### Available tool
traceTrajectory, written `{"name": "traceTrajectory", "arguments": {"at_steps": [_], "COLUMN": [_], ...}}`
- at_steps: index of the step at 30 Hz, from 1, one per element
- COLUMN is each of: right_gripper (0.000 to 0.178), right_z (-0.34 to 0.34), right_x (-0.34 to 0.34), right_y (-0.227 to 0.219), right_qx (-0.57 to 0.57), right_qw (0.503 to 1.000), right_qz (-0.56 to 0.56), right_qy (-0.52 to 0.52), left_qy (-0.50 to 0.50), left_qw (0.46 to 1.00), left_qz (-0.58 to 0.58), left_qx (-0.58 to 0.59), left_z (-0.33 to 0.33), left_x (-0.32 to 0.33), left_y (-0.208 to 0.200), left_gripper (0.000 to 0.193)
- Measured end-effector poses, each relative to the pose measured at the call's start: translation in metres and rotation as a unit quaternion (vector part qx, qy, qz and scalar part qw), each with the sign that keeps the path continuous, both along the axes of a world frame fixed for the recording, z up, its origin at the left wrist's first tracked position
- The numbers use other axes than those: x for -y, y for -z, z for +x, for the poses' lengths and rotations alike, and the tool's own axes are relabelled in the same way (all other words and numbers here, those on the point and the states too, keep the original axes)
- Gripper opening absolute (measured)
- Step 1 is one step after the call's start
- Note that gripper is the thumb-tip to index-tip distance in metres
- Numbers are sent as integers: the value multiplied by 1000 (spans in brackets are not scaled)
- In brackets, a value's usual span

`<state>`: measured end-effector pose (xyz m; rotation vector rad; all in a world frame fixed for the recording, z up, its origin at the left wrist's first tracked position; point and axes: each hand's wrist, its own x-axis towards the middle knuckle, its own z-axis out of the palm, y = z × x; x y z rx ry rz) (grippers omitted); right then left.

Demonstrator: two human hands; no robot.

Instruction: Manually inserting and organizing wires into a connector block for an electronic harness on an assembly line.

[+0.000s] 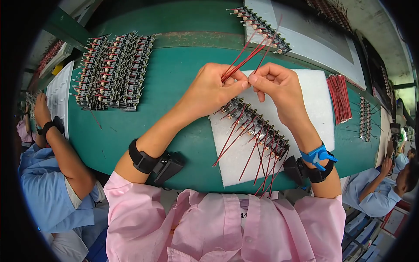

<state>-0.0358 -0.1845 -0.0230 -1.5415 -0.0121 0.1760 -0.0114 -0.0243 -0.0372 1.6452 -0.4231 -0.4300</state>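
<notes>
Red wires [244,56] pinched between both hands [244,87].

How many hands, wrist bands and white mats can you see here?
Hands: 3, the left hand, the right hand and a co-worker's hand
Wrist bands: 4, three black and one blue
White foam mats: 2
Total: 9
</notes>
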Motion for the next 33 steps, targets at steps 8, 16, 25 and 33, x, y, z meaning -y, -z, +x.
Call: {"name": "traceTrajectory", "arguments": {"at_steps": [8, 16, 25, 33], "right_gripper": [9, 9, 9, 10], "right_z": [-2, -3, -2, -3], "right_x": [1, -4, -2, -6], "right_y": [6, 14, 29, 36], "right_qx": [-4, 40, 113, 104], "right_qw": [998, 989, 967, 952], "right_qz": [-59, -139, -227, -286], "right_qy": [-24, -13, -25, -35], "left_qy": [13, 14, 36, -3], "left_qw": [994, 988, 982, 989], "left_qz": [81, 118, 162, 143], "left_qx": [70, 103, 93, 42], "left_z": [0, 1, 13, 18], "left_x": [-3, -6, -10, -19], "left_y": [-2, -3, 4, 15], "left_gripper": [13, 14, 18, 20]}}
